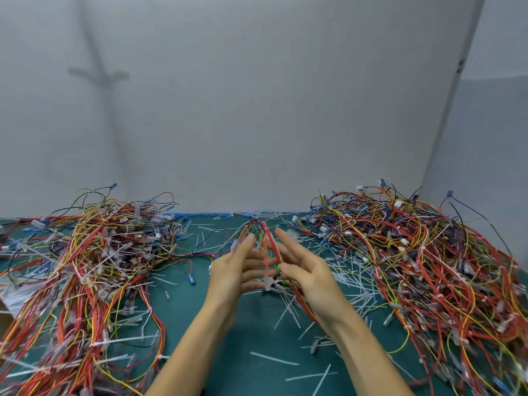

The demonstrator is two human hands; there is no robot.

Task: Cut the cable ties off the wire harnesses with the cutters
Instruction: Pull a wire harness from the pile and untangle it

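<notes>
Left: tangled pile of wire harnesses (94, 261) on the green mat (183, 310). Left hand (233, 271) raised, fingers straight and spread, palm facing right. Between the palms, one harness (268, 241) arches upright, blurred. Below it the green-handled cutters (278, 277), mostly hidden. Right hand (307, 271) has straight fingers; cannot tell whether its thumb pins the wires. Cut ties (274, 358) litter the mat. Right: second harness pile (414, 252).

left hand (231, 270) and right hand (308, 270) showing bare, forearms (185, 352) running uncovered to the bottom edge, fingers (246, 247) looking long and slim, tips blurring
</notes>
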